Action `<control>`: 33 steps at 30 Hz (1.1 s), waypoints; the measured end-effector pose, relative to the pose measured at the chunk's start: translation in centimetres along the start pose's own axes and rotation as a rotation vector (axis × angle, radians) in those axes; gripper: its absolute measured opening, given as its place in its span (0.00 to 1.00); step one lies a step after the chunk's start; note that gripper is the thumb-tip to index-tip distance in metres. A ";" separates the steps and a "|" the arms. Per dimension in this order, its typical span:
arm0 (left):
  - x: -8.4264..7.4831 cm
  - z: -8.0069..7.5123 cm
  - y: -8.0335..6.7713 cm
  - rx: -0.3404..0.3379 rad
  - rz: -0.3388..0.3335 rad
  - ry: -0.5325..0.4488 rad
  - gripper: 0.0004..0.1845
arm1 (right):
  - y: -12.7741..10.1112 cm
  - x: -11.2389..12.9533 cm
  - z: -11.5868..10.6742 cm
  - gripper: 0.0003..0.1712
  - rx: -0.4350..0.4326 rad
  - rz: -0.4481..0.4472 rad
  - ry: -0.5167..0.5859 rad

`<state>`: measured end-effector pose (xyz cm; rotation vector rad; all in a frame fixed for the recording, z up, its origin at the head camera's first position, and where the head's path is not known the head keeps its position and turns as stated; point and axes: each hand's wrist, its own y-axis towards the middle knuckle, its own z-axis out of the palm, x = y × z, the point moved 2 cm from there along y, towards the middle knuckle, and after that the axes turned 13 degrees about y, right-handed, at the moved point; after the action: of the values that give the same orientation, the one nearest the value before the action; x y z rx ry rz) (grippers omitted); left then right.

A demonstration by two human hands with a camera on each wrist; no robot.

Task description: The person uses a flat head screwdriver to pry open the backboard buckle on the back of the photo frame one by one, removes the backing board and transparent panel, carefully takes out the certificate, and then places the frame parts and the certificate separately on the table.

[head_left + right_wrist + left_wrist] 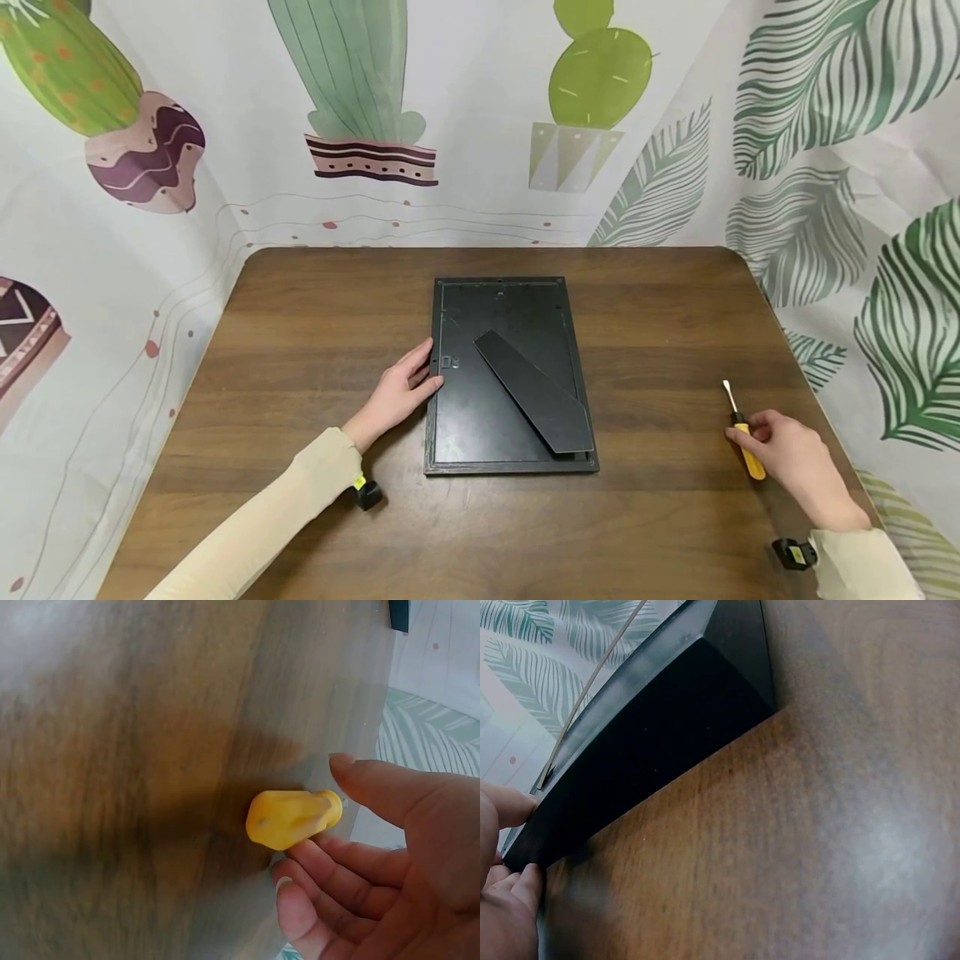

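Note:
A black picture frame lies face down on the table, its back panel upward and its slanted easel leg raised a little. My left hand holds the frame's left edge, thumb on top and fingers against the side. In the left wrist view the frame's dark side is seen close up. At the right, my right hand is around a screwdriver with a yellow handle and metal tip. The right wrist view shows the yellow handle beside the fingers, with the thumb apart from it.
The brown wooden table has rounded far corners. A white cloth printed with cacti and leaves hangs behind it and along both sides. A small black camera sits on each wrist.

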<state>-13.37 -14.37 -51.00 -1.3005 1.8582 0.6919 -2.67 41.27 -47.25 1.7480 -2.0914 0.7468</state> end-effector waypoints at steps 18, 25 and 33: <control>1.4 -0.2 0.2 0.021 0.015 0.012 0.39 | 1.8 3.0 -0.6 0.16 0.038 -0.088 -0.051; 1.2 -0.1 0.3 0.009 0.021 0.002 0.39 | 3.3 6.6 -0.3 0.13 -0.024 -0.225 -0.012; 1.3 0.0 0.1 0.000 0.020 0.000 0.38 | 5.0 9.6 0.0 0.09 -0.125 -0.394 0.082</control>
<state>-13.77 -15.05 -52.09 -1.2832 1.8739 0.7019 -9.51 34.06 -42.92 1.9377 -1.6287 0.5491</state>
